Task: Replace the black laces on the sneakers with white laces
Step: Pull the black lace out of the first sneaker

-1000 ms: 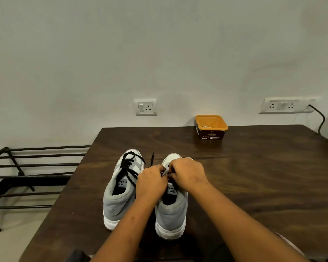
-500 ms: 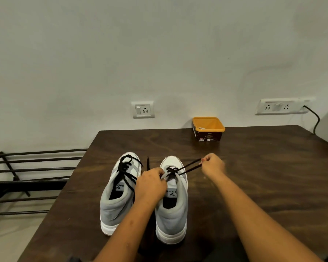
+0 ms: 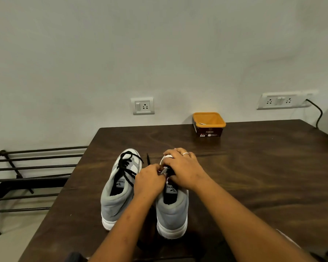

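Two grey and white sneakers stand side by side on the dark wooden table point(image 3: 254, 167), toes pointing away from me. The left sneaker point(image 3: 114, 203) has its black laces point(image 3: 126, 167) threaded. Both my hands sit on the lace area of the right sneaker point(image 3: 171, 210). My left hand point(image 3: 150, 181) pinches the sneaker's eyelet flap with curled fingers. My right hand point(image 3: 184, 169), wearing a ring, curls over the front of the shoe and grips its black lace, which is mostly hidden beneath it. A loose black lace end point(image 3: 148, 158) lies between the shoes.
An orange-rimmed tub point(image 3: 208, 132) stands at the table's far edge with something white inside. A black metal rack point(image 3: 27, 167) stands left of the table. Wall sockets point(image 3: 142, 106) and a black cable point(image 3: 319, 112) are behind.
My right hand, which had pulled a black lace out to the right, has come back onto the right sneaker. My left hand has stayed on that shoe.
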The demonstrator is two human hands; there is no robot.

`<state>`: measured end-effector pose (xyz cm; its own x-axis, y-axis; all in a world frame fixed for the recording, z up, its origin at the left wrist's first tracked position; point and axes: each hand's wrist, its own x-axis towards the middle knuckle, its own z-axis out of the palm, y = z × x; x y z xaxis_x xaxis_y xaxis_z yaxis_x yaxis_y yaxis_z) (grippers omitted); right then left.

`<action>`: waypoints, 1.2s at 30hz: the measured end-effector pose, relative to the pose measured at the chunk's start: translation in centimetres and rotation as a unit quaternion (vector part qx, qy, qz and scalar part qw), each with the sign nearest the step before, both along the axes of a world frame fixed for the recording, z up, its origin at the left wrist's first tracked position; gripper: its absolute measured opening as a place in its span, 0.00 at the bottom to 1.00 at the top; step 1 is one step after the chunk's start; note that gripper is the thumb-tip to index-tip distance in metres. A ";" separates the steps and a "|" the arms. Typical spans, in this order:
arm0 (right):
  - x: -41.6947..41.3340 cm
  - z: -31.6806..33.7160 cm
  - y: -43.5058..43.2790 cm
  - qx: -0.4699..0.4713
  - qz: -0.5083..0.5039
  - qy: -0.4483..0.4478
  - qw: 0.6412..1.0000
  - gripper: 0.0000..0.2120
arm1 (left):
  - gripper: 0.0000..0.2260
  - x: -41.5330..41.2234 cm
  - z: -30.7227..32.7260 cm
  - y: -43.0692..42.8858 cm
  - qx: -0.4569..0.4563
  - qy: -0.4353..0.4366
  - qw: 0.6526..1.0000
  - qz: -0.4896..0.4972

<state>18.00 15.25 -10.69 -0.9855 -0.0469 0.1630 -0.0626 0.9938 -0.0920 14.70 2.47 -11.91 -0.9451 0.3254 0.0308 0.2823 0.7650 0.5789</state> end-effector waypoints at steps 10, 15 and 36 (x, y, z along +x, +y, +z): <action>-0.1 0.5 0.2 0.037 -0.068 0.094 0.993 0.08 | 0.05 -0.2 -0.1 -0.1 0.017 -0.035 0.999 0.014; 0.7 1.7 3.5 -0.191 -0.312 0.149 0.919 0.03 | 0.09 -0.4 -0.4 -0.2 0.029 -0.051 0.998 0.019; 0.4 0.7 0.5 -0.070 -0.082 -0.023 0.994 0.03 | 0.11 -0.5 -0.5 -0.1 0.017 -0.035 0.999 0.015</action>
